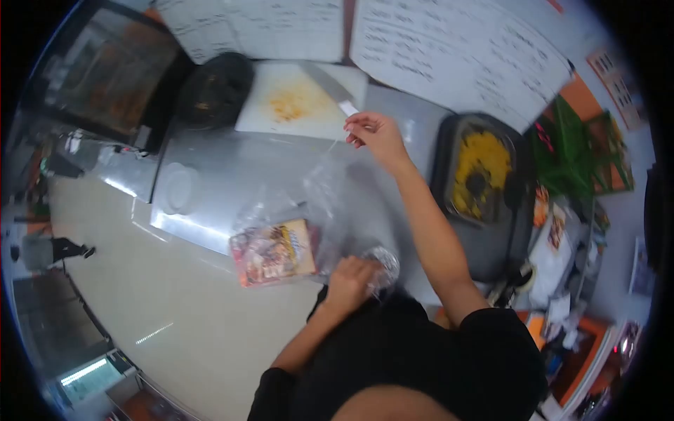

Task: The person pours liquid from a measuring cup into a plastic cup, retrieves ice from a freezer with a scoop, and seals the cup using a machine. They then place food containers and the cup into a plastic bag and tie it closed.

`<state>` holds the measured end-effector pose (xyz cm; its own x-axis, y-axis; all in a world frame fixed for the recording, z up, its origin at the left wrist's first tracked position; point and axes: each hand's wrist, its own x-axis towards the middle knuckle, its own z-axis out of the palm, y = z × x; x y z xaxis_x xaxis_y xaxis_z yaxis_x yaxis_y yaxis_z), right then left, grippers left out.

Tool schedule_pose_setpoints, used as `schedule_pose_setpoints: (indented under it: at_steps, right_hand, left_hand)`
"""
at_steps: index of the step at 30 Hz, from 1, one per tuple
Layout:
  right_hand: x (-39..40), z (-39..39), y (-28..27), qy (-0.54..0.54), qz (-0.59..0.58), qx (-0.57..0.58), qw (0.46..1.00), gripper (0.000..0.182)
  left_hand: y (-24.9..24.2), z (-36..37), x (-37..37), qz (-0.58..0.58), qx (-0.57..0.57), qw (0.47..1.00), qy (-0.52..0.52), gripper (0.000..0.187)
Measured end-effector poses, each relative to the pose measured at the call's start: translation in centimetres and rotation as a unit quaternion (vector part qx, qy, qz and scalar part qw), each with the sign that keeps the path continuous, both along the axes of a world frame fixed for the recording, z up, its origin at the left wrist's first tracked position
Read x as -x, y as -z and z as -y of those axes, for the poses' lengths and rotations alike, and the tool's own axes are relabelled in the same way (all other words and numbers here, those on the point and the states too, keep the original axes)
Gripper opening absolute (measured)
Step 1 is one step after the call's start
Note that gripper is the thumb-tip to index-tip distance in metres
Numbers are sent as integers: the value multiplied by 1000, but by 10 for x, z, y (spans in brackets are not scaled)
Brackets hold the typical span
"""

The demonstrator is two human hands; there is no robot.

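Note:
My right hand (375,137) is closed round the white handle of a knife (330,85), and the blade lies slanted over the white cutting board (246,116). Orange-yellow stains mark the board. At the table's near edge, my left hand (351,282) has its fingers curled on a round, silvery, crinkled thing (385,265), which looks like foil or clear wrap. Left of that hand lies a printed food packet (275,252) in clear plastic. A thin clear plastic bag (323,186) spreads blurred over the steel table between the packet and the board.
On the steel table (210,158) stand a clear round lid or dish (179,188), a black round pan (214,88) and a dark tray with yellow food (484,165). Green baskets (572,151) stand at the right. A glass-fronted oven (105,70) is at far left. Another person (45,251) is in the background.

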<state>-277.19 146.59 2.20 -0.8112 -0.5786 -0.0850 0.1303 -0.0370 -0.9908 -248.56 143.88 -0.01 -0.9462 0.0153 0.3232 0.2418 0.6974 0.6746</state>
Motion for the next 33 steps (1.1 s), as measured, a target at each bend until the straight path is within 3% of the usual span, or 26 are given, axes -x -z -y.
schedule_pose_setpoints:
  at_steps: [2,5,7,9,12,15,20,26,28,33]
  right_hand:
    - [-32,-50,-23,92,29,54,994,13]
    - [-91,-118,-24,127,16,67,990,11]
    - [-130,-156,-19,127,35,53,990,10]
    - [-163,-185,-11,25,64,-2,998,11]
    - [-200,-179,-4,-19,91,29,995,11]
    - [-225,-153,21,76,65,10,995,11]
    - [-232,-152,16,81,39,-50,995,12]
    - [-236,-156,16,81,-1,-59,995,15]
    - [-237,-151,15,82,8,-58,995,16]
    - [-239,-136,7,139,-10,-124,982,28]
  left_hand:
    - [-9,2,4,35,-56,998,-1,17]
    - [-16,12,10,94,-98,990,31,15]
    - [-16,17,13,127,-134,982,51,16]
    - [-25,18,19,183,-157,970,41,14]
    - [-36,15,25,237,-168,957,22,15]
    - [-43,7,24,246,-148,958,0,17]
    - [-44,3,9,277,-141,950,-44,18]
    - [-35,-7,0,180,-83,979,-43,19]
    - [-30,-5,-4,127,-25,992,-1,34]
    - [-25,-4,-6,75,10,997,24,40]
